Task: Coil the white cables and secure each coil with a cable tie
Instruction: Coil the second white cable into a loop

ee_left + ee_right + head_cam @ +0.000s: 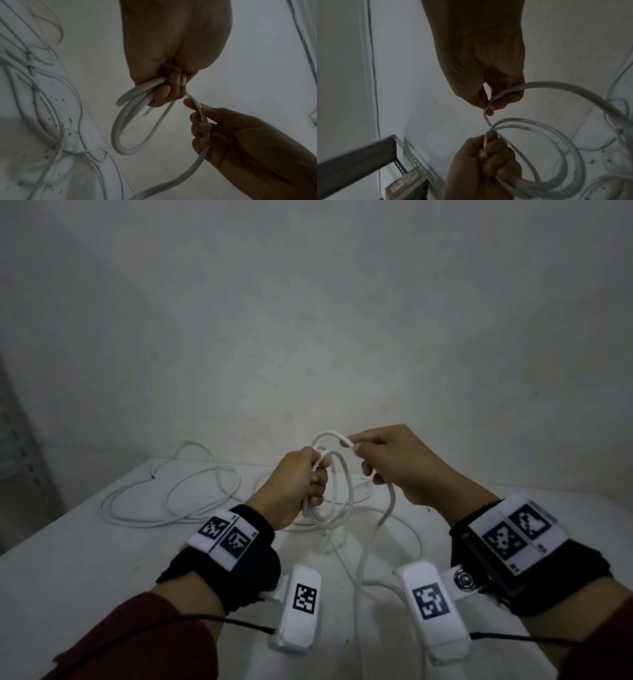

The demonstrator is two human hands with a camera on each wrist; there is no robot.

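My left hand (pixel 308 477) grips a small coil of thick white cable (pixel 337 491) held above the white table (pixel 85 559). In the left wrist view its curled fingers (pixel 164 92) clamp the loops (pixel 120 135). Just to the right, my right hand (pixel 370 457) pinches the same cable (pixel 332 436) where it arches over from the coil. The cable's free length (pixel 363 559) drops from that hand to the table. In the right wrist view the right fingers (pixel 498 100) curl round the cable (pixel 556 86), with the left fist (pixel 488 155) below. No cable tie is visible.
A second, thinner white cable (pixel 178 494) lies in loose loops on the table's far left. More cable strands (pixel 404 529) lie under the hands. A grey metal shelf frame (pixel 368 155) stands left of the table. A bare wall rises behind.
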